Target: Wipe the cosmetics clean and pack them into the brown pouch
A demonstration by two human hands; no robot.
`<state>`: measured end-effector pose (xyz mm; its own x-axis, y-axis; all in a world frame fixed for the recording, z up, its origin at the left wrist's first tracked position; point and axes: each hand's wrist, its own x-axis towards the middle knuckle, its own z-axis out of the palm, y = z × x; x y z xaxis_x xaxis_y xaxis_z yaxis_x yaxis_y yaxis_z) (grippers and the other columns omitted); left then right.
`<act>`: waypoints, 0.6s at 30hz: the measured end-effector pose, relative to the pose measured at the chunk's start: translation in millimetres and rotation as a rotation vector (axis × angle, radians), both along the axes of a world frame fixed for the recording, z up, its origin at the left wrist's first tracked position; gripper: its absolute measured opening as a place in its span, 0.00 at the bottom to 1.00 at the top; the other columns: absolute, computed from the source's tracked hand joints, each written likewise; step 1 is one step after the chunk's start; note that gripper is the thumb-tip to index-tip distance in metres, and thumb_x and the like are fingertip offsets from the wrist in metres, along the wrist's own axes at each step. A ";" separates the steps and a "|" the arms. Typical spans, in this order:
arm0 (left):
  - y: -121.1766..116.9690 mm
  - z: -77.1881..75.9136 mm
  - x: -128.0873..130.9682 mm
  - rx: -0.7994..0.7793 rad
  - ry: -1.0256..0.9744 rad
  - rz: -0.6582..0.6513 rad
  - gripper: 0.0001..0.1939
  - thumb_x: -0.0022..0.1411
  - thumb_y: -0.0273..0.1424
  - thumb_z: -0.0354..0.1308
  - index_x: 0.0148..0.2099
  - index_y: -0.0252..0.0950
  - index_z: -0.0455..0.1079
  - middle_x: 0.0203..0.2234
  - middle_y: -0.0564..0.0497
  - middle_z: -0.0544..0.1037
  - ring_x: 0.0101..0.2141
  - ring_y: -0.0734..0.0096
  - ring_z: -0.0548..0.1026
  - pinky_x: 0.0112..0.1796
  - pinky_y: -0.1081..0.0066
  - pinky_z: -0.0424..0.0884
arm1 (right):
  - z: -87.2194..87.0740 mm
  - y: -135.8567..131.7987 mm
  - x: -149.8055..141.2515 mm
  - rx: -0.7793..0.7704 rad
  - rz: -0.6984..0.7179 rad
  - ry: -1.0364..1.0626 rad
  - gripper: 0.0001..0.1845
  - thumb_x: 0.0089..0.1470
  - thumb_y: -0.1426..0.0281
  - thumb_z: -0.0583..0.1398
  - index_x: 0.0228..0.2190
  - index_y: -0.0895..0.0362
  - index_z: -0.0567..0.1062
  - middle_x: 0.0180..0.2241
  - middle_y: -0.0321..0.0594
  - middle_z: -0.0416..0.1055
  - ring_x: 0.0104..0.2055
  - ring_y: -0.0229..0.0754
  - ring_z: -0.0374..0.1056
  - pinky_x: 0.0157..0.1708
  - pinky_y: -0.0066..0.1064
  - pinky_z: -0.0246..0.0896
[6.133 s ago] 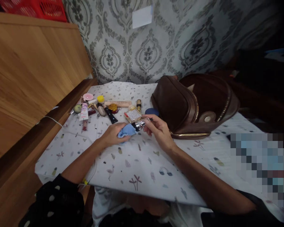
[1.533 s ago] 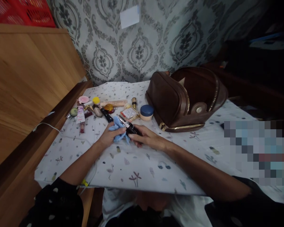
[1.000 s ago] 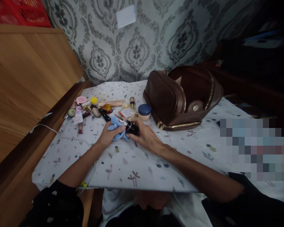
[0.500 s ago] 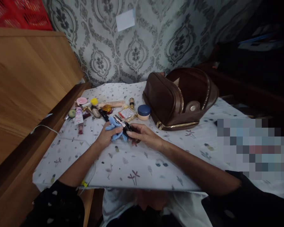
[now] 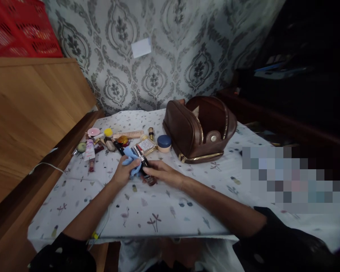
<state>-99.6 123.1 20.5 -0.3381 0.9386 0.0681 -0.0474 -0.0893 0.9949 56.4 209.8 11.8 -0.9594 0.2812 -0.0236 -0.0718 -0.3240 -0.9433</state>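
Note:
A slim cosmetic tube (image 5: 145,166), black with a shiny silver part and a brownish lower end, is held slanted between both hands above the table. My left hand (image 5: 123,173) is closed on a crumpled light-blue cloth (image 5: 129,153), which presses against the tube's silver end. My right hand (image 5: 166,174) grips the tube from the right side, thumb on top. Just beyond the hands lie a glittery square compact (image 5: 147,145) and a round jar with a dark blue lid (image 5: 164,142). The tube's exact kind cannot be made out.
An unzipped brown toiletry bag (image 5: 200,132) stands at the back right. Several cosmetics, including a pink-white squeeze tube (image 5: 90,149) and a yellow-capped item (image 5: 108,132), lie at left. A white cable (image 5: 53,166) crosses the table's left side, beside a wooden panel (image 5: 36,102).
The cosmetic tube has turned more upright in the hands, its brownish lower end now showing. The whole view has shifted, with the tabletop lower in the frame.

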 end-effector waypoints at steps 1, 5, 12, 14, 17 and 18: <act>0.0 0.2 0.8 -0.014 0.047 0.029 0.26 0.44 0.52 0.69 0.27 0.35 0.67 0.14 0.58 0.69 0.13 0.77 0.65 0.16 0.75 0.64 | 0.2 -1.6 0.0 0.025 -0.004 -0.005 0.31 0.43 0.49 0.69 0.37 0.60 0.71 0.30 0.37 0.72 0.29 0.36 0.70 0.25 0.25 0.62; -1.2 1.2 2.9 -0.024 0.206 0.126 0.26 0.51 0.54 0.63 0.25 0.35 0.66 0.16 0.57 0.68 0.17 0.78 0.65 0.20 0.75 0.65 | -0.3 -6.9 -1.0 0.110 -0.017 0.015 0.32 0.43 0.48 0.69 0.38 0.59 0.69 0.30 0.37 0.71 0.29 0.37 0.70 0.27 0.28 0.63; 0.1 -0.6 2.1 -0.006 0.243 0.303 0.26 0.53 0.56 0.62 0.29 0.35 0.71 0.23 0.54 0.72 0.28 0.72 0.70 0.31 0.73 0.68 | 0.6 -1.7 -0.6 0.157 -0.151 0.051 0.30 0.37 0.52 0.72 0.36 0.60 0.75 0.31 0.35 0.71 0.35 0.38 0.68 0.39 0.33 0.63; 1.2 -2.1 1.5 -0.024 0.153 0.271 0.27 0.53 0.57 0.60 0.35 0.36 0.73 0.26 0.52 0.75 0.31 0.70 0.72 0.31 0.73 0.69 | 2.9 1.5 0.8 0.179 -0.244 0.064 0.30 0.36 0.53 0.73 0.38 0.59 0.77 0.33 0.36 0.73 0.38 0.40 0.68 0.42 0.34 0.64; 1.2 -3.9 3.2 -0.109 0.002 0.133 0.31 0.51 0.59 0.61 0.40 0.36 0.74 0.25 0.52 0.75 0.27 0.70 0.73 0.26 0.74 0.68 | 6.0 5.2 2.0 0.193 -0.368 0.154 0.30 0.37 0.55 0.73 0.41 0.57 0.77 0.38 0.37 0.74 0.41 0.41 0.69 0.44 0.34 0.64; 0.7 -4.3 4.9 -0.143 -0.021 0.089 0.31 0.50 0.59 0.62 0.40 0.35 0.73 0.23 0.53 0.75 0.25 0.71 0.72 0.24 0.75 0.67 | 6.5 6.0 1.8 0.197 -0.409 0.179 0.31 0.37 0.55 0.73 0.41 0.56 0.77 0.39 0.37 0.74 0.40 0.40 0.69 0.43 0.33 0.65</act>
